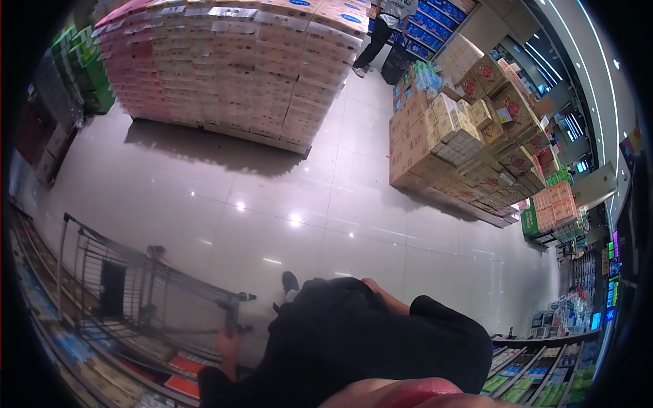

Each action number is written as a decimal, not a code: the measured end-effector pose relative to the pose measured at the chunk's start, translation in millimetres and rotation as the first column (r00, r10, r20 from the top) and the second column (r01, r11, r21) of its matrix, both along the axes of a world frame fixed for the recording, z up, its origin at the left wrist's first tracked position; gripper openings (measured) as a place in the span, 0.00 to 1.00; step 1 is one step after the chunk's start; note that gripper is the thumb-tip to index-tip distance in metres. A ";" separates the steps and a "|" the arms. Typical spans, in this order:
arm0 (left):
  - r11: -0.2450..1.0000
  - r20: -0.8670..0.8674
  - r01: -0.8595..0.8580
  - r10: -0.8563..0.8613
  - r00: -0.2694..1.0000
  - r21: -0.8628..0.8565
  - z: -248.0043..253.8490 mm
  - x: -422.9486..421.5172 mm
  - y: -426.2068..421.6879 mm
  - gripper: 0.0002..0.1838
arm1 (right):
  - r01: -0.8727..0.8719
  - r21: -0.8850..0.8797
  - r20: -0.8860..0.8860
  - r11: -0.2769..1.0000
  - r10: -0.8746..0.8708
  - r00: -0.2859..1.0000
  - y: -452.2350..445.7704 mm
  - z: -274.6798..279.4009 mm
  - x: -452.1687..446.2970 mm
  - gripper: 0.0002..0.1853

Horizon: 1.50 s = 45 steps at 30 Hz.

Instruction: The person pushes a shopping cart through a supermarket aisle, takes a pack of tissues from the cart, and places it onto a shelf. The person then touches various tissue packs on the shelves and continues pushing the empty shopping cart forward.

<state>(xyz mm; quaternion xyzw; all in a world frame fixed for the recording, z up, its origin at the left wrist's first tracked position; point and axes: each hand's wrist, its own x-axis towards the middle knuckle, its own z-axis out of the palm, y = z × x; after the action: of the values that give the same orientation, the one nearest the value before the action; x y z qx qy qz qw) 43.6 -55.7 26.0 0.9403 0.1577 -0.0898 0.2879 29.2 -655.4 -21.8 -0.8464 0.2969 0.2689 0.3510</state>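
Gripping the cart handle (233, 315) w/ our L hand (228, 345), fingers curled round it; cart (146, 285) to our L, stacked packs (231, 75) ahead; our R hand (369, 284), nr our black shirt (347, 326), is mostly hidden, so we can't tell if it's spread or closed

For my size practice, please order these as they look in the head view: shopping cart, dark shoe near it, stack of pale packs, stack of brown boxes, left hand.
1. Stack of pale packs
2. Shopping cart and stack of brown boxes: too alike to rank
3. Left hand
4. Dark shoe
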 end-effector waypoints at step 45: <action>0.997 -0.093 0.059 -0.054 0.994 0.053 -7.5 60.4 215.2 0.25 | 0.347 0.223 -0.122 0.911 -0.327 0.937 207.3 67.4 40.0 0.18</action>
<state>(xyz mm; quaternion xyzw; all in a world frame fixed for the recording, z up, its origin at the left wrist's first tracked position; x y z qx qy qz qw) 104.0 159.4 18.5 0.9470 0.1466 -0.1364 0.2513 69.3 -448.0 45.6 -0.7217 0.4178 0.2728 0.4798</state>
